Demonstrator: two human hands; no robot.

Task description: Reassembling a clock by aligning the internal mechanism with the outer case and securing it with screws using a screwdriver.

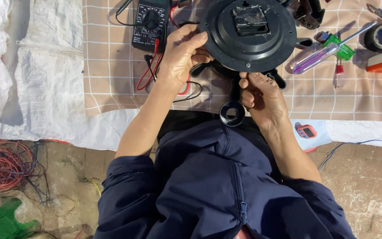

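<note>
A beige checked cloth [111, 66] lies under the work. On it, a round black wall clock [248, 35] sits back side up, its square movement box [250, 20] just beyond all the fingers. The left hand [180, 55] clamps the clock's left rim, thumb on top. The right hand [261, 95] pinches the near rim, fingers curled together. The step in hand looks like steadying the back for work on the movement. Next calls for one hand freed. A black multimeter [150, 24] lies beyond the left fingers; a purple-handled screwdriver [328, 51] right of the right fingers.
</note>
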